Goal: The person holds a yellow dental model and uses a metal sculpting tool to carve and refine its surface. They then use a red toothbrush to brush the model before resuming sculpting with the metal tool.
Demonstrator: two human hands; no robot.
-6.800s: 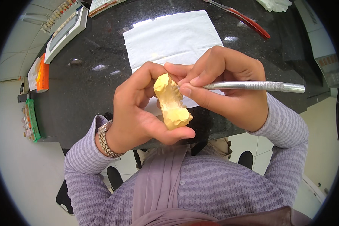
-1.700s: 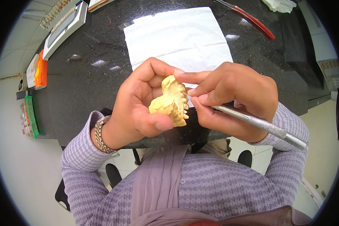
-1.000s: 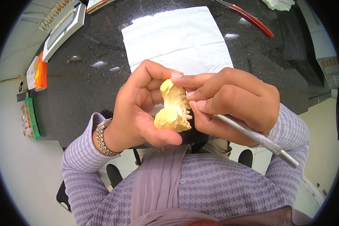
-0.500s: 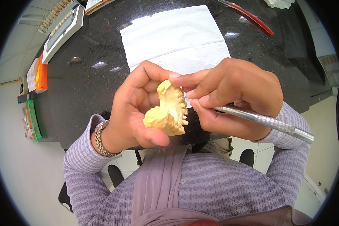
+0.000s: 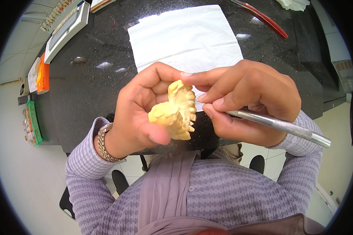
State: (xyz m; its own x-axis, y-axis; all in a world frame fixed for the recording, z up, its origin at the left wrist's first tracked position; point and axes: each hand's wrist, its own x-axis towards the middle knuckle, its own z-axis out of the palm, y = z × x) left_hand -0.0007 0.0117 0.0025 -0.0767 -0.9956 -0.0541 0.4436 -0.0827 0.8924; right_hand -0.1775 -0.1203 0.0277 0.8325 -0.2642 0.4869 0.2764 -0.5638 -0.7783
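Note:
A yellow plaster dental model (image 5: 172, 111) with a row of teeth is held up over the table's front edge. My left hand (image 5: 141, 105) is closed round it, thumb at the near end and index finger at the far end, its teeth facing right. My right hand (image 5: 255, 100) grips a silver metal carving tool with a knurled handle (image 5: 280, 122) like a pen. The tool's thin tip (image 5: 197, 100) is at the teeth; whether it touches them I cannot tell. One right finger meets the left index fingertip beyond the model.
White paper sheet (image 5: 184, 37) lies on the black speckled table (image 5: 94, 90). A red-handled tool (image 5: 266, 21) lies at the far right, near crumpled white paper (image 5: 294, 4). At left are a white-framed case (image 5: 66, 31), an orange tissue pack (image 5: 43, 74) and a green tray (image 5: 34, 123).
The dental model has turned and tilted slightly in my left hand. My right hand and the carving tool have shifted a little to the right.

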